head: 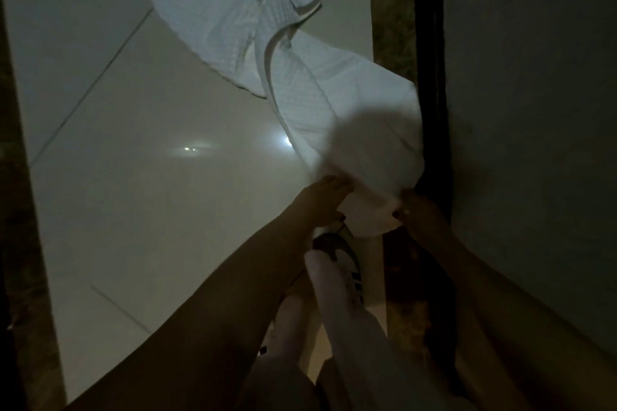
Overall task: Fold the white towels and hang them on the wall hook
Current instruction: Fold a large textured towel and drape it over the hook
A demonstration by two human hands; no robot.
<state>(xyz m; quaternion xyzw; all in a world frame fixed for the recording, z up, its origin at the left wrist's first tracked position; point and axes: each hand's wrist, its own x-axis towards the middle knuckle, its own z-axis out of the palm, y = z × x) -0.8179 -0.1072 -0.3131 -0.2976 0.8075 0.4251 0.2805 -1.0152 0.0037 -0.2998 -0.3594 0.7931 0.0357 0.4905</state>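
Head view: left hand (325,200) and right hand (417,213) pinch white towel (334,87) over shoe (344,253), perhaps beside doorframe (429,43).

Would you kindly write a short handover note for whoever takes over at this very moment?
Left hand: grip on the near edge of the white towel.
Right hand: grip on the same edge, close beside it.
Towel: unfolded, stretched away from the hands over the tiled floor, far end rumpled, beside the dark door frame.
Done: no fold made.
Left: fold it, then hang it; no hook or second towel in view.
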